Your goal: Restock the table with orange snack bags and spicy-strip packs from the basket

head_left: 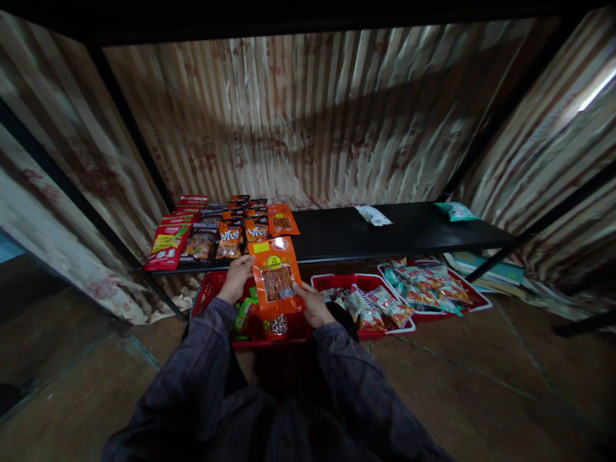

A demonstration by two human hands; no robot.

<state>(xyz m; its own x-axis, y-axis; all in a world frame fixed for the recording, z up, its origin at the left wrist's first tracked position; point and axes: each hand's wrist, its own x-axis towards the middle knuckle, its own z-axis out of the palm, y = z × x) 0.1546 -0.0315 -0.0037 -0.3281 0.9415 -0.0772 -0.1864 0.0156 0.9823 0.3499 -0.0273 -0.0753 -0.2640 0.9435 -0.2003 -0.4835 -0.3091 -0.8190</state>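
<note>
Between my two hands is an orange snack packet (274, 276) with a clear window that shows brown strips. My left hand (237, 280) pinches its left edge, and my right hand (314, 304) grips its lower right corner. The packet is held upright over a red basket (208, 294), in which green packets (244, 318) lie. Just behind, a similar orange packet (282, 220) lies on the black shelf (337, 234). To its left stand rows of black-and-orange snack bags (230, 239) and red packets (168, 245).
Two more red baskets stand on the floor to the right, one with white-and-red bags (368, 309), the other with teal-and-red bags (428, 285). A white bag (373, 215) and a teal bag (456, 211) lie on the shelf. Black posts (132, 128) and striped curtains (308, 122) enclose it.
</note>
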